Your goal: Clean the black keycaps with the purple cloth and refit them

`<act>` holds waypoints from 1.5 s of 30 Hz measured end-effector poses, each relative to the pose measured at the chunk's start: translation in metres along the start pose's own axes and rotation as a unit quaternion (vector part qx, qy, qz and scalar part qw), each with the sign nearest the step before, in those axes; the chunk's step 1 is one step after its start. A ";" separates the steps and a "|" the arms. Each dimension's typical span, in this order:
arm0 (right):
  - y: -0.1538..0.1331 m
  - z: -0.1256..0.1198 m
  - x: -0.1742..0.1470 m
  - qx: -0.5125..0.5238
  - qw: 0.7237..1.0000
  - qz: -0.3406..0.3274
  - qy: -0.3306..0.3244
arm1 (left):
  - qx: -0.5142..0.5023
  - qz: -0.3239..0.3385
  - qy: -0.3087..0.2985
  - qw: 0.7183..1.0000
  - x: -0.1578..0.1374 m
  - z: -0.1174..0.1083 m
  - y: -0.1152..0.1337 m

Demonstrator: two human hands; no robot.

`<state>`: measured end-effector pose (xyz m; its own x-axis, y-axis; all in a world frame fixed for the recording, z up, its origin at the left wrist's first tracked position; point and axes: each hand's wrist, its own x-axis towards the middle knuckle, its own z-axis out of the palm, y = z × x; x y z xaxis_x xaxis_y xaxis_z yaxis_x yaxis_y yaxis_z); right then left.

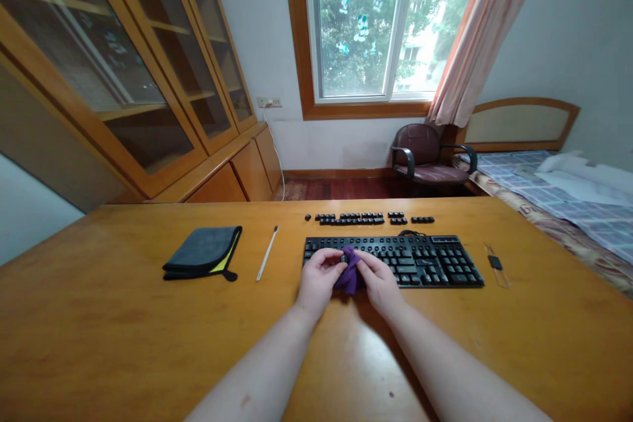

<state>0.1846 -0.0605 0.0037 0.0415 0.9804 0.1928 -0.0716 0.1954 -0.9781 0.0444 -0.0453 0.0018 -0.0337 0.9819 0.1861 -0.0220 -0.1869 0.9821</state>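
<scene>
Above the front edge of a black keyboard (438,270), my two hands meet around a small purple cloth (349,275). The fingers of my left hand (316,279) are closed on a small dark keycap (344,258), which lies against the cloth. My right hand (382,282) pinches the cloth from the other side. Behind the hands, the keyboard's top row shows bare switches. Part of its left half is hidden by my hands. Loose black keycaps (362,218) stand in rows beyond it.
Left of the keyboard lie a white thin-handled brush (267,254) and a folded grey cloth (204,251) with black edging. A wire keycap puller (495,262) lies to the right. All rest on the wooden table (237,343). An armchair (420,151) stands past the far edge.
</scene>
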 end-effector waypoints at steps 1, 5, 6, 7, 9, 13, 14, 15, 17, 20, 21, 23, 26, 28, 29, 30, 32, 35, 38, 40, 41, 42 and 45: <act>-0.001 0.000 0.000 -0.011 1.000 -0.004 -0.003 | 0.015 0.018 -0.004 1.000 0.000 0.000 0.001; -0.002 -0.001 0.000 -0.028 1.000 -0.001 -0.014 | 0.014 0.008 -0.023 1.000 -0.002 0.001 0.005; -0.002 -0.001 0.000 -0.027 0.999 0.001 -0.017 | -0.005 -0.013 -0.022 1.000 -0.003 0.002 0.005; -0.002 -0.001 0.000 -0.025 0.999 0.004 -0.020 | -0.025 -0.034 -0.018 0.999 -0.004 0.002 0.005; -0.002 -0.001 0.000 -0.025 0.999 0.005 -0.022 | -0.052 -0.064 -0.011 0.997 -0.005 0.003 0.005; -0.003 -0.002 0.000 -0.031 0.999 -0.007 -0.017 | -0.054 -0.067 -0.009 0.996 -0.005 0.004 0.005; -0.003 -0.002 0.000 -0.034 0.999 -0.012 -0.014 | -0.052 -0.063 -0.008 0.997 -0.005 0.004 0.005; -0.004 -0.002 -0.001 -0.038 0.999 -0.017 -0.012 | -0.052 -0.062 -0.009 0.997 -0.005 0.004 0.005; -0.005 -0.002 -0.002 -0.050 0.998 -0.028 -0.007 | -0.054 -0.069 -0.016 0.996 -0.005 0.004 0.005; -0.005 -0.001 -0.004 -0.074 0.996 -0.044 0.014 | -0.066 -0.088 -0.028 0.993 -0.005 0.004 0.002; -0.005 -0.001 -0.005 -0.083 0.995 -0.049 0.024 | -0.070 -0.093 -0.031 0.993 -0.005 0.004 0.001; -0.004 0.000 -0.005 -0.100 0.993 -0.053 0.043 | -0.082 -0.107 -0.036 0.990 -0.005 0.005 0.000; -0.001 0.001 -0.005 -0.124 0.989 -0.050 0.060 | -0.099 -0.126 -0.044 0.986 -0.006 0.008 0.000; 0.001 0.001 -0.004 -0.136 0.988 -0.050 0.057 | -0.101 -0.123 -0.041 0.986 -0.006 0.009 0.003; 0.002 0.001 -0.003 -0.140 0.987 -0.051 0.054 | -0.100 -0.119 -0.039 0.987 -0.006 0.010 0.004; 0.002 0.001 -0.003 -0.143 0.987 -0.052 0.051 | -0.099 -0.116 -0.038 0.988 -0.006 0.010 0.006; 0.003 0.001 -0.002 -0.140 0.988 -0.047 0.050 | -0.097 -0.113 -0.040 0.988 -0.005 0.010 0.008; 0.003 0.000 0.000 -0.109 0.992 -0.022 0.058 | -0.100 -0.111 -0.043 0.988 -0.005 0.009 0.010; 0.004 0.000 0.001 -0.060 0.996 0.004 0.072 | -0.108 -0.100 -0.045 0.988 -0.004 0.008 0.009; 0.004 0.000 0.001 -0.042 0.996 0.012 0.071 | -0.108 -0.094 -0.055 0.988 -0.004 0.008 0.007; 0.004 0.000 0.000 -0.040 0.997 0.012 0.066 | -0.108 -0.094 -0.063 0.988 -0.004 0.008 0.007; 0.005 0.000 0.000 -0.042 0.997 0.010 0.059 | -0.107 -0.093 -0.070 0.987 -0.004 0.008 0.006; 0.005 0.000 -0.001 -0.056 0.998 -0.001 0.036 | -0.093 -0.062 -0.070 0.991 -0.003 0.006 0.003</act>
<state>0.1838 -0.0608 -0.0014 0.1134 0.9746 0.1930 0.0411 0.1894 -0.9810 0.0506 -0.0484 0.0044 0.1192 0.9898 0.0784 -0.2006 -0.0534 0.9782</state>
